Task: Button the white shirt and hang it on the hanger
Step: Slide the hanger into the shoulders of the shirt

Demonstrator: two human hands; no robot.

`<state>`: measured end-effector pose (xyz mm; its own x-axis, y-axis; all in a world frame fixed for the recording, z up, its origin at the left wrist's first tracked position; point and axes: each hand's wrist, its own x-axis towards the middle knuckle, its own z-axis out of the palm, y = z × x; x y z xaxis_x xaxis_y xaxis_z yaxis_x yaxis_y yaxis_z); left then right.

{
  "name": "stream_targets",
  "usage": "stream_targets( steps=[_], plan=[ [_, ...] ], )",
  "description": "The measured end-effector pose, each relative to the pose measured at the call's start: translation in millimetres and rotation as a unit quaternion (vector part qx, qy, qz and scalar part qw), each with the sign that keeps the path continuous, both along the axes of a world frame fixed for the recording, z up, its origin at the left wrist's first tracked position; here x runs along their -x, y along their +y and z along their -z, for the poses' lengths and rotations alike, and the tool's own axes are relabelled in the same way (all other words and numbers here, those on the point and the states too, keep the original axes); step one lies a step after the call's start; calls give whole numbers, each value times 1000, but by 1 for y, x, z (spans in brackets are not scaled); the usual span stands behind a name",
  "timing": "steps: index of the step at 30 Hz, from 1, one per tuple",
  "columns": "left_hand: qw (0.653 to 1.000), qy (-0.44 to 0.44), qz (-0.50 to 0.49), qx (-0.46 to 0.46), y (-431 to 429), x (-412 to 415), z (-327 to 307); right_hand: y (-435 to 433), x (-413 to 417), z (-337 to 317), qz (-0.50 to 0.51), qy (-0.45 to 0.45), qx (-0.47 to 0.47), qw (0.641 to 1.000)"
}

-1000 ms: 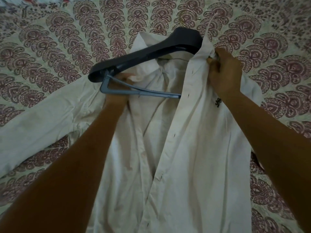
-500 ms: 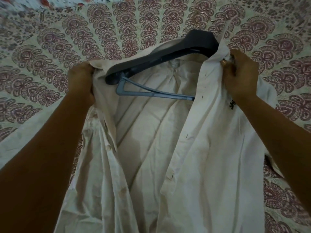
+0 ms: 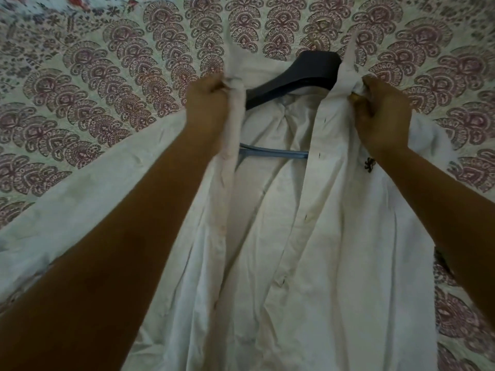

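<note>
Now the white shirt (image 3: 334,236) is laid, unbuttoned, around the hanger (image 3: 294,79) at upper centre.
Its front edges are gripped near the collar by curled fingers: left hand (image 3: 207,103) centre-left, right hand (image 3: 380,116) upper right. If the edges are pulled unevenly, the hanger could be tipped out of a shoulder.

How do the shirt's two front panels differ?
The left panel is bunched into a narrow fold; the right panel lies spread wide. The right panel bears a dark emblem and dark buttonholes; the left panel shows neither. Both are white, unbuttoned, and gripped near the top, one by the left hand, the other by the right hand.
</note>
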<state>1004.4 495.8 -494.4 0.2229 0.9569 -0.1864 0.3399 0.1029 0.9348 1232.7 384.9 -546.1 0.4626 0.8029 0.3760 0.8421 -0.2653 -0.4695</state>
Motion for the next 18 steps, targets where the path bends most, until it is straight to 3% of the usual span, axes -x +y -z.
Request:
stream_targets(
  steps=[6, 10, 13, 18],
  plan=[
    [996, 44, 68, -44, -18, -36, 26, 16, 17, 2, -21, 7, 28, 999],
    [982, 72, 173, -14, -31, -35, 30, 30, 28, 5, -4, 24, 151, 988],
    [953, 173, 221, -118, -44, -19, 35, 25, 43, 3, -21, 9, 228, 973],
    [911, 248, 229, -239, -94, 18, 49, -39, 95, 5, -51, 14, 163, 985]
  ],
)
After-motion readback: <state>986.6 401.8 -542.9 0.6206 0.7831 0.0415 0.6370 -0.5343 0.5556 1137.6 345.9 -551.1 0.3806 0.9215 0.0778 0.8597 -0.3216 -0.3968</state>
